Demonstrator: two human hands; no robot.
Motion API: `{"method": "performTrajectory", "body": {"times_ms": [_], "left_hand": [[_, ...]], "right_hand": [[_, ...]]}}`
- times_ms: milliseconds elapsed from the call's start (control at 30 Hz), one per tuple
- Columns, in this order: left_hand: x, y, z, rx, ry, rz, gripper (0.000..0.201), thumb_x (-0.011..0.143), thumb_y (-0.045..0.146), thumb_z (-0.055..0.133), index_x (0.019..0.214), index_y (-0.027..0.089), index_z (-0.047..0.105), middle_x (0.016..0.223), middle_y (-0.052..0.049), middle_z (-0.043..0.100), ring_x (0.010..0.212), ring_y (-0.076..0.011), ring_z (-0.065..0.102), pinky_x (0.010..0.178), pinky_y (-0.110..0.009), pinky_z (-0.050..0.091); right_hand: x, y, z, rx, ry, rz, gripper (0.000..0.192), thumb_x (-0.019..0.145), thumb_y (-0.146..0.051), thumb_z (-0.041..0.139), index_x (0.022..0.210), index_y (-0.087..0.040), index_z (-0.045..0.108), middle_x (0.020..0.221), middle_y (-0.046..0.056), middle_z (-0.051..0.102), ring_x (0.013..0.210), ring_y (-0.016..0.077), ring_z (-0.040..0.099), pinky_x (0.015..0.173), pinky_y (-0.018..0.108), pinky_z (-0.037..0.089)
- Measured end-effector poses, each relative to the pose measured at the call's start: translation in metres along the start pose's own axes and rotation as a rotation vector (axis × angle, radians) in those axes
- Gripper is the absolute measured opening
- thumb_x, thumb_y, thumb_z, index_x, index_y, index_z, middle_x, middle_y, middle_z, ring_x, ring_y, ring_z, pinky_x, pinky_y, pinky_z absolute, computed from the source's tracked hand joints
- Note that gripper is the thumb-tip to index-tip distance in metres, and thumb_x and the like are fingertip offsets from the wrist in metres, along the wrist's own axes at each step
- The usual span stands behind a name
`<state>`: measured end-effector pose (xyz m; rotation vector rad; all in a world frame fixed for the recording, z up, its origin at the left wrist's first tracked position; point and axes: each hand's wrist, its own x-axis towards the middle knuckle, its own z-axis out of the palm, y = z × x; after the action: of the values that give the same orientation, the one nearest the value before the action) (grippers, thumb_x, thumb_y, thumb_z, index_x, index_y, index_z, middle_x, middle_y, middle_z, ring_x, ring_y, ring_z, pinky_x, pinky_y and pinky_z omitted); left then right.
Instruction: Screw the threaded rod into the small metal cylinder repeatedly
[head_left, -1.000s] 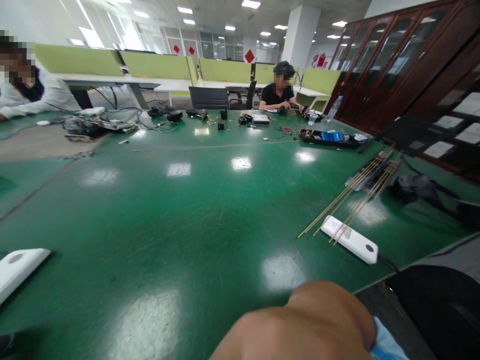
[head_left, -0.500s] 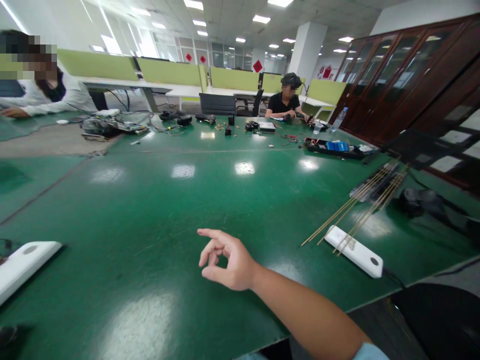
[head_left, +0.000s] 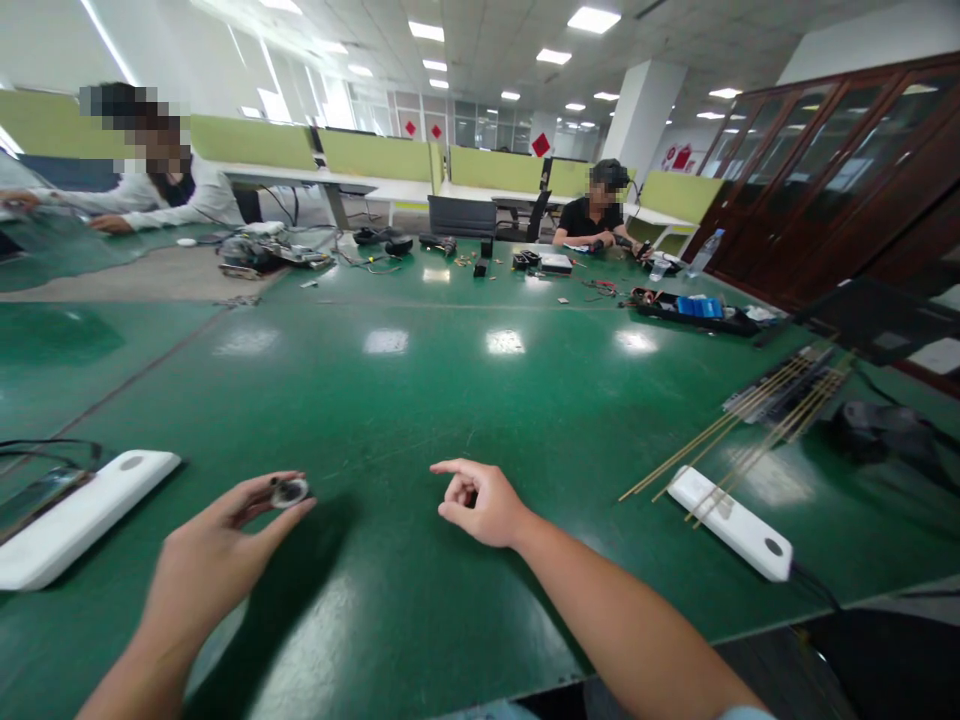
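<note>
My left hand [head_left: 217,560] is closed, with thumb and fingertips pinching a small round thing [head_left: 290,492] with a pale rim and a darker middle. What kind of thing it is I cannot make out. It is held above the green tabletop [head_left: 382,420]. To its right, my right hand [head_left: 484,505] hovers over the table with its index finger stretched to the left. The other fingers are curled and the thumb stands apart from the index finger; nothing shows in this hand.
White oblong devices lie at left [head_left: 90,520] and right [head_left: 731,522], with thin sticks [head_left: 720,430] across the right one. A long black tray [head_left: 697,310] and a plastic bottle [head_left: 705,253] stand farther back. Two people sit at the far side [head_left: 592,215] and far left [head_left: 199,190].
My left hand has come into view from the lower left with the small round thing. My right hand's fingers have curled in more. The view has turned slightly left.
</note>
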<state>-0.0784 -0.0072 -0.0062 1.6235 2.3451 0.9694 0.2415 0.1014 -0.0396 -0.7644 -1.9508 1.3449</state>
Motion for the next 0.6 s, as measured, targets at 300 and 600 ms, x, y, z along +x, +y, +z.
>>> {"method": "performTrajectory", "body": {"times_ms": [300, 600], "left_hand": [[0.035, 0.103, 0.098, -0.395, -0.354, 0.541, 0.027, 0.089, 0.032, 0.067, 0.116, 0.026, 0.066, 0.111, -0.005, 0.067, 0.102, -0.0215, 0.063, 0.093, -0.035, 0.049], [0.024, 0.088, 0.122, -0.447, -0.387, 0.517, 0.033, 0.086, 0.028, 0.071, 0.117, 0.025, 0.063, 0.110, -0.005, 0.068, 0.100, -0.0215, 0.063, 0.091, -0.035, 0.049]], "right_hand": [[0.007, 0.012, -0.017, -0.250, 0.190, 0.001, 0.065, 0.073, -0.010, 0.067, 0.135, -0.025, 0.052, 0.106, 0.003, 0.064, 0.065, 0.0092, 0.060, 0.067, 0.026, 0.049], [0.011, 0.012, -0.017, -0.303, 0.226, 0.015, 0.048, 0.072, -0.008, 0.066, 0.117, -0.023, 0.060, 0.105, 0.004, 0.064, 0.074, 0.0138, 0.061, 0.072, 0.029, 0.050]]}}
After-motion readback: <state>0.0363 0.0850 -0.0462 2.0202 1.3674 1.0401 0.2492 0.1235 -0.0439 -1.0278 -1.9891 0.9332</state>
